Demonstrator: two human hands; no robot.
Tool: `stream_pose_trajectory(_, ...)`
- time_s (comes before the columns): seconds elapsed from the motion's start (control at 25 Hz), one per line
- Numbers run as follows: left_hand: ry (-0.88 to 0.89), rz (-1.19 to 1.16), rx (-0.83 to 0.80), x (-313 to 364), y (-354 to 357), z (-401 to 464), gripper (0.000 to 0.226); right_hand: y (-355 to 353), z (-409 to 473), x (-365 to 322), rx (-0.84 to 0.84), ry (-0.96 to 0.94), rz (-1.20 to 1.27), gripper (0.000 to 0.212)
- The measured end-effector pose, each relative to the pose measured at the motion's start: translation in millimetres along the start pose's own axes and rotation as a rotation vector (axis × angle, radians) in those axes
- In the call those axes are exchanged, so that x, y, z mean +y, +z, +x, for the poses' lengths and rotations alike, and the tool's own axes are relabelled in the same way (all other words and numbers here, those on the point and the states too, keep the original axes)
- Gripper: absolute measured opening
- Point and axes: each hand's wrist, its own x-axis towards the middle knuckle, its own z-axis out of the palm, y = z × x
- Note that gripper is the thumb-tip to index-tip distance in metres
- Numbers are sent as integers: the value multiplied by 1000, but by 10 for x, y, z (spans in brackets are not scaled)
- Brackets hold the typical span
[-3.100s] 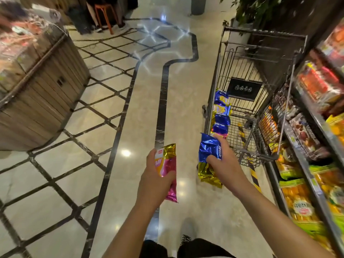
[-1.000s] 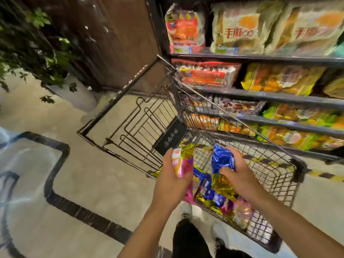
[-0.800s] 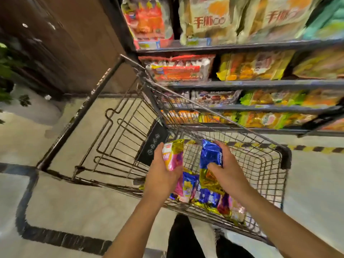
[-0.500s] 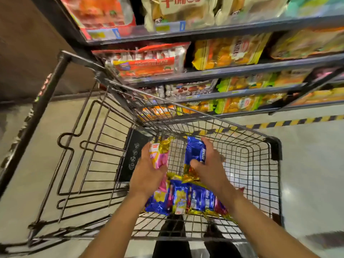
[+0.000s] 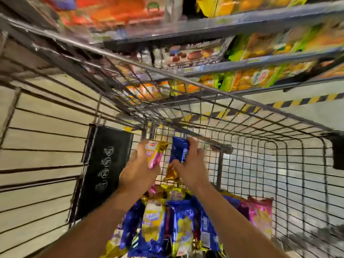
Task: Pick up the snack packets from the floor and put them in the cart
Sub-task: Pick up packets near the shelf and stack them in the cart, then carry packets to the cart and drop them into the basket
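Both my hands reach down inside the wire shopping cart (image 5: 279, 161). My left hand (image 5: 137, 174) grips a pink and gold snack packet (image 5: 155, 153). My right hand (image 5: 189, 168) grips a blue and gold snack packet (image 5: 178, 151). The two packets are held upright, side by side, above the cart's floor. Below my forearms lies a pile of several blue, gold and pink packets (image 5: 173, 226) on the cart bottom. The frame is blurred by motion.
A black sign plate (image 5: 104, 168) hangs on the cart's folding end wall at the left. Store shelves (image 5: 242, 60) stacked with snack bags stand just beyond the cart. Yellow and black hazard tape (image 5: 305, 99) runs along the floor under the shelves.
I have walked up to the cart and leaned over it. Both hands, still gripping their packets, have moved from outside the cart down into its basket over the pile.
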Motion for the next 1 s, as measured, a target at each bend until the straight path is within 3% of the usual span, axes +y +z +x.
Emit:
stream_pose_trajectory(0.28,-35,63,-134,-395,640,591,81,709,490,505,-57,131,-185,82)
stream_pose_trajectory(0.48,-44,5,-181,-469,780,639,94,876,521,584,-68,139,-150,81)
stream_pose_trajectory(0.8,-36,-54,-134,-260,397,411,86,405,352,396,-60,220,-20,84)
stream_pose_trajectory(1.0,65,53,-109,108,-133,-115,87,-346,-204,-55,52,78,-57,87)
